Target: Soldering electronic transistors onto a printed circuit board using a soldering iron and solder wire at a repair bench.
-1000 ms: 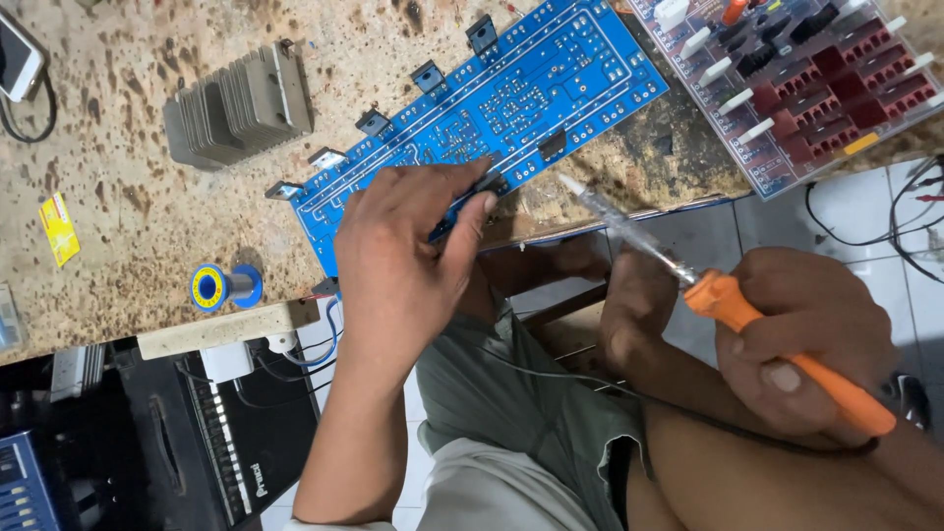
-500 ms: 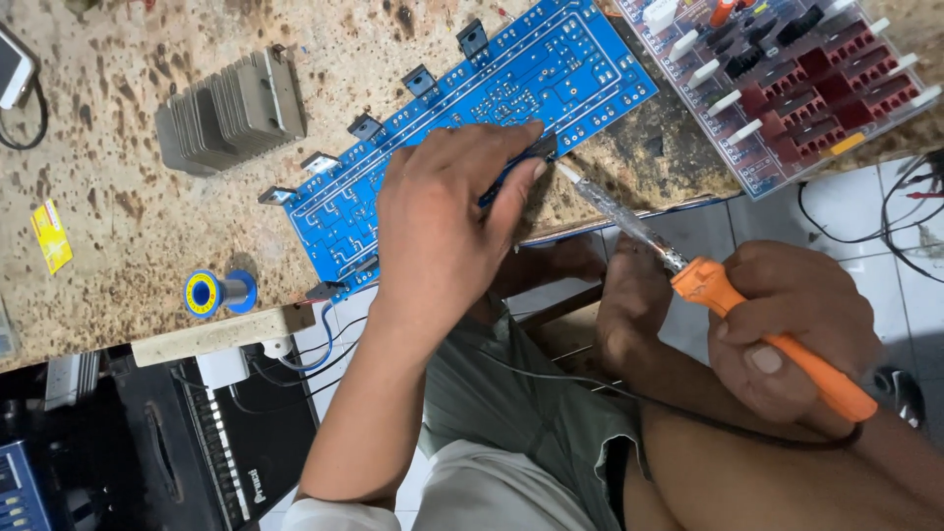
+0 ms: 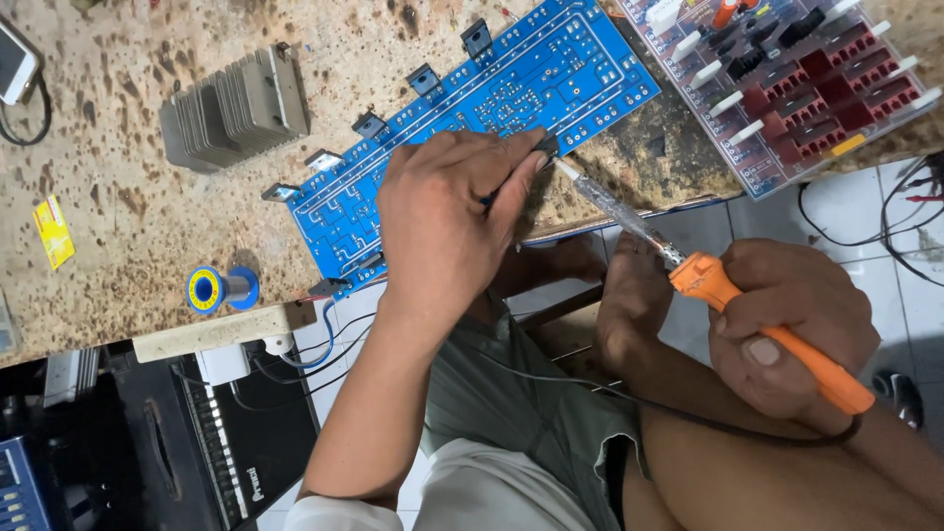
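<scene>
A long blue circuit board (image 3: 551, 74) lies slanted on the speckled stone bench (image 3: 128, 246), with several black transistors along its far edge. My left hand (image 3: 442, 221) rests on the board's near edge and pinches a small dark component (image 3: 546, 146) there. My right hand (image 3: 787, 329) grips the orange handle of a soldering iron (image 3: 708, 280). The iron's metal shaft reaches up and left, and its tip meets the dark component at the board's edge.
A grey finned heat sink (image 3: 231, 108) stands at the back left. A blue solder spool (image 3: 214, 289) lies near the bench edge, and a yellow packet (image 3: 54, 231) further left. A second board with red parts (image 3: 796, 79) is at the right. A phone (image 3: 15, 64) sits far left.
My left hand has slid right along the board's near edge. The soldering iron tip has followed it up to the component at the edge.
</scene>
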